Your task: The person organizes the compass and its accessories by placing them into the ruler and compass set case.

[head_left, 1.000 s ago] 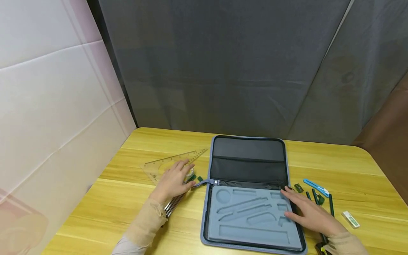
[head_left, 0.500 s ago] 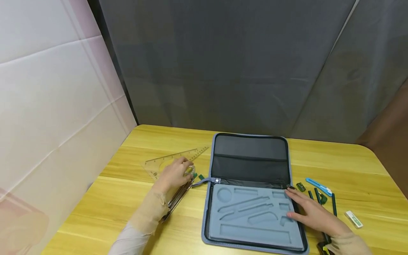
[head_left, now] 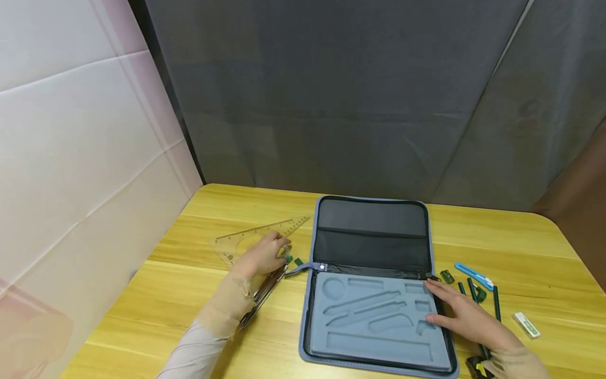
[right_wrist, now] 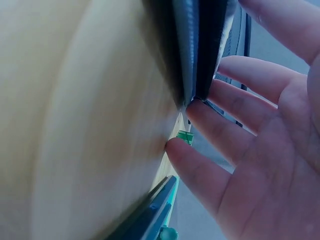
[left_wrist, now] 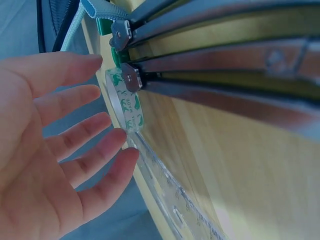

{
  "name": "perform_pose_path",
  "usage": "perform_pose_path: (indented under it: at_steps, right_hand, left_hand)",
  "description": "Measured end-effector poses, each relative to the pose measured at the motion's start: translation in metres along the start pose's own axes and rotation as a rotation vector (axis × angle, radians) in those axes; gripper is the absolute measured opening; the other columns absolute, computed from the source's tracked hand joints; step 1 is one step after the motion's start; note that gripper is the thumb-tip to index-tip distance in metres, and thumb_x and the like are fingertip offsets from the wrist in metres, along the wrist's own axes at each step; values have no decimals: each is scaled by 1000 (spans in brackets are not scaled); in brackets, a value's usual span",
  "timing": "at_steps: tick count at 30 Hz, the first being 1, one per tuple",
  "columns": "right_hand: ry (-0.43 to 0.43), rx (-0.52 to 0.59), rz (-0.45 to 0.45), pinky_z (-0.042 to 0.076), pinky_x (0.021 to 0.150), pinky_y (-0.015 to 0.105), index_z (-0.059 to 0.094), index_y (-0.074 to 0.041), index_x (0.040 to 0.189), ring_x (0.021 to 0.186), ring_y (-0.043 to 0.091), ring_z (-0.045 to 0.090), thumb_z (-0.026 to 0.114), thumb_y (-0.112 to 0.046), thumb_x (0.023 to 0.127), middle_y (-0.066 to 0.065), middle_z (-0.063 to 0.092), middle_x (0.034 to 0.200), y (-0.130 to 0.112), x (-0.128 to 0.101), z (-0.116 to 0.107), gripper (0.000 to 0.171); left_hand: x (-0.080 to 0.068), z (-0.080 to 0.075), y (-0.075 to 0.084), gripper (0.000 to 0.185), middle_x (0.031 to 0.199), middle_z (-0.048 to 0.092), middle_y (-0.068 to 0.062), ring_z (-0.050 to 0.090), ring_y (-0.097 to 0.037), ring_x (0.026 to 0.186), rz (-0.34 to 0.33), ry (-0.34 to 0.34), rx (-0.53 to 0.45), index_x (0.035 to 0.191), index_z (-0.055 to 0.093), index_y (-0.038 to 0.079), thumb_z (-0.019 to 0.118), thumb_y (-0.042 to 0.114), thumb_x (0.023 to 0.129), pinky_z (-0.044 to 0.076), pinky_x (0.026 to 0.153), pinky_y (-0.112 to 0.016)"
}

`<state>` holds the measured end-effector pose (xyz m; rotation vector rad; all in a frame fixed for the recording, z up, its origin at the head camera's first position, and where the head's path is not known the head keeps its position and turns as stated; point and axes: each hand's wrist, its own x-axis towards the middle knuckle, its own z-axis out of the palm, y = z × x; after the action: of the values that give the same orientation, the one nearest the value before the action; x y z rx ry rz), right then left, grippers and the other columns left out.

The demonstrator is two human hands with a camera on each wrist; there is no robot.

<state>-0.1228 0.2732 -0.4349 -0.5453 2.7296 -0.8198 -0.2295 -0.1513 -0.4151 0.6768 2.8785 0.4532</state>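
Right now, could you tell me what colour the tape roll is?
Clear with green print; the tape roll shows best in the left wrist view.

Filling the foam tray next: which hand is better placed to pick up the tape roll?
Probably the left hand: its fingers already reach the tape roll beside the triangle ruler. The right hand rests on the case's opposite edge.

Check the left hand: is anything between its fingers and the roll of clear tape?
Nothing visible. The left hand has straight fingers right beside the tape roll, which stands on the set square next to the compass tips; contact is unclear.

both hands (head_left: 265, 256) flat, fingers straight
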Motion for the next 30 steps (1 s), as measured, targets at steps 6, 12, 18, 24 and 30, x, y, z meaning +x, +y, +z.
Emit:
perform_pose_path:
  at_steps: [6, 12, 18, 24, 30]
  right_hand:
    - [10, 10, -10, 38, 86, 58, 40, 4, 134, 119, 51, 34, 61, -44, 82, 31, 35, 134, 2, 0, 0, 73]
    - [16, 6, -14, 37, 86, 59, 40, 3, 134, 119, 51, 35, 60, -44, 82, 30, 36, 134, 3, 0, 1, 73]
    - [13, 2, -18, 38, 86, 59, 40, 3, 134, 119, 51, 35, 60, -44, 83, 30, 36, 134, 3, 1, 0, 72]
    - [13, 6, -9, 37, 86, 59, 40, 2, 134, 119, 50, 35, 61, -44, 82, 30, 36, 134, 3, 1, 0, 72]
    - [8, 17, 19, 37, 87, 59, 41, 2, 133, 120, 51, 34, 61, -46, 81, 31, 37, 133, 2, 2, 0, 74]
  left_hand:
    - [5, 1, -1, 38, 110, 50, -19, 51, -31, 100, 32, 4, 4, 118, 57, -1, 62, 6, 81, 44, 85, -42]
    - [10, 1, -3, 28, 105, 52, -19, 52, -33, 97, 50, 9, 9, 109, 62, 0, 62, 1, 81, 44, 85, -44]
    - [12, 0, -3, 28, 105, 51, -18, 49, -34, 98, 15, -1, 14, 108, 62, 2, 64, 0, 80, 43, 85, -45]
    - [12, 1, -4, 28, 104, 51, -18, 50, -35, 97, 12, -4, 15, 106, 63, 4, 65, 0, 78, 44, 83, -46]
    - [12, 1, -3, 30, 103, 51, -16, 51, -33, 95, 13, -14, 5, 106, 63, 5, 65, -1, 76, 45, 83, -46]
